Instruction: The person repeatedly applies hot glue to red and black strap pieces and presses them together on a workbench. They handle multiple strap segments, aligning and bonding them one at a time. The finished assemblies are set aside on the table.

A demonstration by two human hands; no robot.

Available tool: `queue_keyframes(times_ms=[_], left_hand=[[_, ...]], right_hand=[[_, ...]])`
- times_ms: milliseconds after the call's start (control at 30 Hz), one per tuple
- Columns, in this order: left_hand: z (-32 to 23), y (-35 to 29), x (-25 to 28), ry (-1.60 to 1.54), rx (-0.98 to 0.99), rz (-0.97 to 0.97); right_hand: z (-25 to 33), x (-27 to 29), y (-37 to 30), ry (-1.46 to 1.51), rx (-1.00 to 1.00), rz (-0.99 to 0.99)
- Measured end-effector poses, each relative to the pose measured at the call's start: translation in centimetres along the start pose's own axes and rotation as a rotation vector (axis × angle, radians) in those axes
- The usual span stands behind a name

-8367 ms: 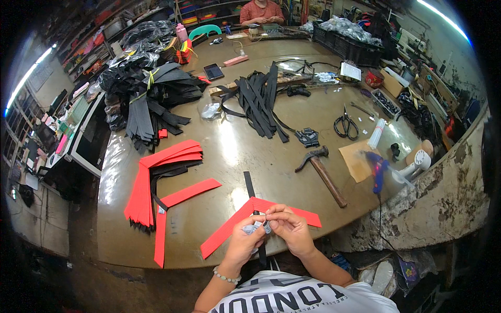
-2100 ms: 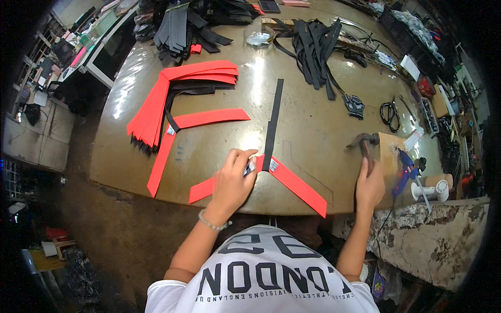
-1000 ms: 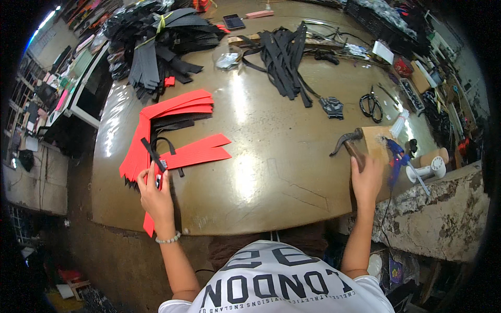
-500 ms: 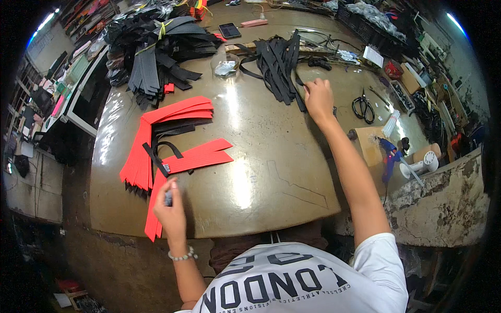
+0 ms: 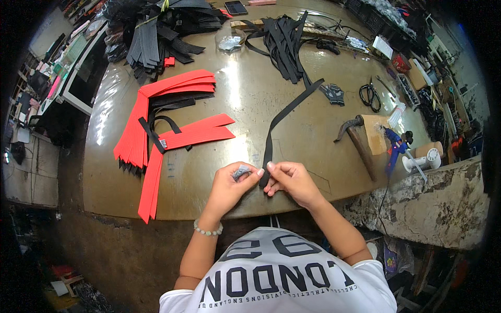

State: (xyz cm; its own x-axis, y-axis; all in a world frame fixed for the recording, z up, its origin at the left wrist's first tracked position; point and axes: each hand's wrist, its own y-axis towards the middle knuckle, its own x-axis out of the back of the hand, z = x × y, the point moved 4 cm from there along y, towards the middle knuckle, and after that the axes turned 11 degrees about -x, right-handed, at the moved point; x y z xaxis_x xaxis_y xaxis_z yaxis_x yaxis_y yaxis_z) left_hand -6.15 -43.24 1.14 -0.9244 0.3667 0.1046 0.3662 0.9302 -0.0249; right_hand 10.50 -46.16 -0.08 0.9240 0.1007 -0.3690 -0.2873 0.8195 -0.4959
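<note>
Shift: since half a second earlier, the bare right hand had returned from the heap of flat black straps with one long black webbing strap; the bare left hand had moved away from the red strips to join it.
Strap: it ran from the fingers at the near edge toward one o'clock, its far end beside the heap.
Right fingers: thumb and fingertips pinched the near end.
Left fingers: curled around a small grey-white bundle; whether the thumb touched the strap could not be told.
Hidden: the palm covered most of the bundle, and fingers obscured the strap's tip.
Cut off: the black plastic bags, at eleven o'clock, ran past the upper rim.
Ten o'clock: a fanned stack of red ribbed V-shaped strips.
Two o'clock: a wooden-handled hammer, black-handled scissors beyond.
In the way: the right hand partly covered a drawn outline.
</note>
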Motion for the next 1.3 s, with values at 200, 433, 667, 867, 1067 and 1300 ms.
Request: queue_keyframes(times_ms=[200,433,667,867,1067,1300], left_hand=[[-0.1,-1.3,-0.6,-0.008,-0.029,-0.089],[-0.9,-3.6,-1.8,0.364,-0.211,0.028],[-0.7,-5.9,-3.2,0.728,-0.310,0.069],[-0.8,-6.2,-3.3,0.780,-0.386,0.060],[-0.6,-6.5,-3.3,0.761,-0.456,0.045],[-0.4,-7.0,-2.6,0.691,-0.568,0.087]], right_hand=[[-0.2,-0.9,0.2,-0.220,-0.046,0.059],[4.3,3.6,4.1,-0.390,-0.241,0.212],[14.0,7.2,14.0,-0.570,0.095,-0.033],[13.2,6.6,18.6,-1.187,0.505,-0.382],[12.1,6.7,16.6,-0.695,0.509,-0.464],[4.1,16.9,-10.1,-0.450,0.726,-1.551]])
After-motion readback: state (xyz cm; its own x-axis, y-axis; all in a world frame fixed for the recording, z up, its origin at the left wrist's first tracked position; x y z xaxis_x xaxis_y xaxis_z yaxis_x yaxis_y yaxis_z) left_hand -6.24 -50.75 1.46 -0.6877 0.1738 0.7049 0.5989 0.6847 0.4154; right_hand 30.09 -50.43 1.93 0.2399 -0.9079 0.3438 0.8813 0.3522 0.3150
